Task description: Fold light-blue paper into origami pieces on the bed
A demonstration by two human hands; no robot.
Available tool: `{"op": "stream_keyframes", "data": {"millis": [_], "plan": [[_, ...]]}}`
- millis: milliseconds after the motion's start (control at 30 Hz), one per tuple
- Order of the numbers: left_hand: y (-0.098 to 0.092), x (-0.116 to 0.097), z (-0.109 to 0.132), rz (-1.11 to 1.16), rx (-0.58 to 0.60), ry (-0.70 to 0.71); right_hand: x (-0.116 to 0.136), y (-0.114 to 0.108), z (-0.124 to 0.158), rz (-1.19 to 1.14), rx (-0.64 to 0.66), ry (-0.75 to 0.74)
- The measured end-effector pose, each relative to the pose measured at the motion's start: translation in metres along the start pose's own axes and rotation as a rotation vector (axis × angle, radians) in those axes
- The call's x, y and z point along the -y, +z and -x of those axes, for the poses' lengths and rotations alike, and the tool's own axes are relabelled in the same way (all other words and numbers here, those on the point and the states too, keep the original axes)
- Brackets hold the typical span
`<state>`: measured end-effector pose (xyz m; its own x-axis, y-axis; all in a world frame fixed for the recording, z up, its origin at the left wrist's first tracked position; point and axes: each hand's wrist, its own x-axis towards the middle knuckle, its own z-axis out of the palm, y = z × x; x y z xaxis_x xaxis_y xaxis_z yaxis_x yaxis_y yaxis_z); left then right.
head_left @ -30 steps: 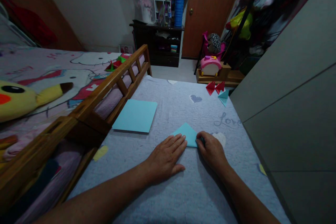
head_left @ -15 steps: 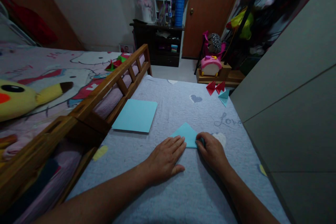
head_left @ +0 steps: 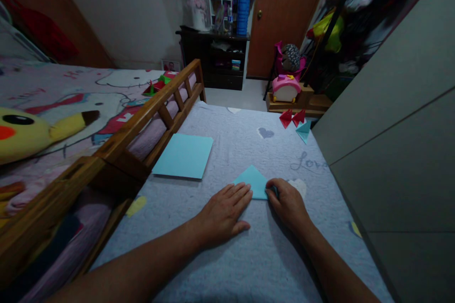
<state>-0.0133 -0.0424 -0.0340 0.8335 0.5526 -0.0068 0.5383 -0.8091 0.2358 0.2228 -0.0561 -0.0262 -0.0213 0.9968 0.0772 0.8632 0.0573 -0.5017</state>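
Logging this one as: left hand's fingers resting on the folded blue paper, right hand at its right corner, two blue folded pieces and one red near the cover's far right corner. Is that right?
Not quite: the colours are swapped. The head view shows two red pieces and one blue piece there. The rest stands.

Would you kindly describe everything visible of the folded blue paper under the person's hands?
The folded blue paper looks matte, with a triangular outline, its peak pointing away from the person and a straight edge nearest them. It lies on the patterned cloth. The left hand rests flat over its left side; the right hand pinches its right corner. Both side corners are hidden.
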Motion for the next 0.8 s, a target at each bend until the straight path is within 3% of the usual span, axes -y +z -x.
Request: {"op": "stream_keyframes", "data": {"millis": [800], "plan": [[0.0001,0.0014,-0.0017,-0.012,-0.013,-0.005,-0.001,0.0015,-0.0007,-0.001,0.012,0.008]]}}
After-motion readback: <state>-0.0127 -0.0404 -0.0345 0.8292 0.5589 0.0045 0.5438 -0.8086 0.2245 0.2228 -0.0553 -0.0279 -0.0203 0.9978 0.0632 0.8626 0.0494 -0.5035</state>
